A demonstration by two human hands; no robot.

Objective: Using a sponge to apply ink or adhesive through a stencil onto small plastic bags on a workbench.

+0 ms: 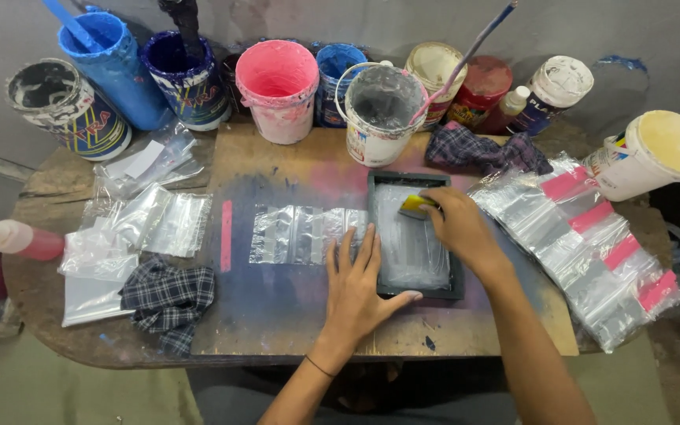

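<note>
Screen-printing gear fills the middle of a worn wooden board: a small black-framed screen lies flat on it, its mesh coated in pale, whitish ink that looks wet and streaked. The frame sits right of centre, with a strip of clear plastic bags running out from under its left edge, and a thin red strip lying further left.

The right hand reaches in from the near right and rests on the far part of the mesh, fingers curled around a small yellow squeegee that it presses onto the screen; the wrist is bent slightly and the forearm angles back toward the near edge. The left hand lies flat and open on the board, fingers spread and pointing away, grasping nothing; its thumb stretches right along the near rail of the frame, touching it, and its fingertips lie on the bag strip. A thin dark band circles the left wrist.

To the right, a stack of clear zip bags with pink bands lies fanned out. A dark checked rag sits on the near left, another checked cloth just beyond the screen. Along the far edge stand paint pots: a pink bucket, a white bucket with grey inside and blue tubs.
</note>
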